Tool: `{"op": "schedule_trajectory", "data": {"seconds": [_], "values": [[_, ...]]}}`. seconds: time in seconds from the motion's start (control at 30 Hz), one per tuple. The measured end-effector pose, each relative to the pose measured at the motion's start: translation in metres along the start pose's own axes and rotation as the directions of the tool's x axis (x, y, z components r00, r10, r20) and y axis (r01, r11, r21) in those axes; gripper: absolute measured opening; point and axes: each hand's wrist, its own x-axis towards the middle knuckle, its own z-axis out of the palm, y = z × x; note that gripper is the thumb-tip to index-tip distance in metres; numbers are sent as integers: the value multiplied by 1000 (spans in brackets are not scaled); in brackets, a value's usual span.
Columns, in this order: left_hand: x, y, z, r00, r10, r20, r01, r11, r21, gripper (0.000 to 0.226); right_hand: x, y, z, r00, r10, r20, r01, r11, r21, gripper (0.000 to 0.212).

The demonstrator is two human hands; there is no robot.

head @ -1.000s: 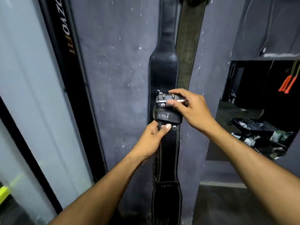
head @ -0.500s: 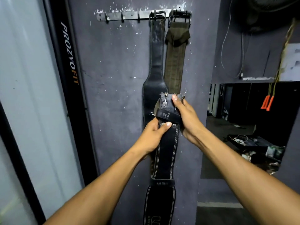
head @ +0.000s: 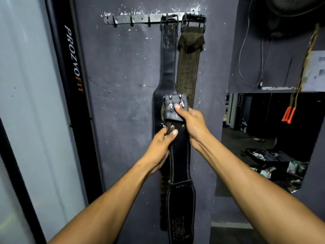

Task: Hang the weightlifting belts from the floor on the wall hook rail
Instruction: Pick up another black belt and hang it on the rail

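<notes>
A metal hook rail (head: 140,18) is fixed high on the dark wall. Two belts hang from its right hooks: a black leather belt (head: 168,67) and an olive fabric belt (head: 187,71). In front of them I hold a third black belt (head: 180,155) upright, its buckle (head: 175,103) at the top. My right hand (head: 192,124) grips the belt just under the buckle. My left hand (head: 161,148) grips its strap a little lower. The belt's wide lower part hangs down with white lettering.
The rail's three left hooks (head: 131,21) carry nothing. A black frame with "PROZVOFIT" lettering (head: 73,59) stands left of the wall. To the right is an opening into a dark cluttered room (head: 267,138), with orange-handled ropes (head: 288,117) and cables hanging.
The view has tilted up and the rail has come into sight. My right hand shifted from the buckle's top to a grip under it, and both hands hold the belt slightly higher.
</notes>
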Motion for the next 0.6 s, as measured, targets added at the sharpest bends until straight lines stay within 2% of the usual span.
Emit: {"op": "schedule_trajectory", "data": {"seconds": [0.1, 0.2, 0.3, 0.37, 0.47, 0.53, 0.6], "values": [[-10, -30, -10, 998, -48, 38, 45, 995, 91, 35, 19, -22, -1, 997, -77, 8, 77, 997, -4, 22], [-8, -40, -6, 999, -19, -43, 21, 998, 57, 42, 31, -38, 2, 995, -98, 4, 98, 995, -9, 23], [-2, -39, -5, 999, -36, -25, 37, 998, 43, 31, 41, -48, 4, 997, -78, 7, 78, 997, 23, 25], [-10, -49, -7, 997, -66, 48, 59, 988, 141, 22, 47, -55, 1, 998, -59, 31, 58, 998, 36, 24], [-19, -64, -7, 996, -69, 51, 60, 983, 171, 24, 51, -58, -4, 998, -41, 37, 40, 999, 15, 27], [-19, -65, -4, 998, -57, 38, 51, 986, 156, 29, 53, -57, -6, 999, -30, 21, 29, 999, 15, 26], [-25, -70, -5, 996, -74, 42, 65, 983, 169, 44, 58, -61, -7, 1000, -15, 4, 14, 999, 35, 20]]}}
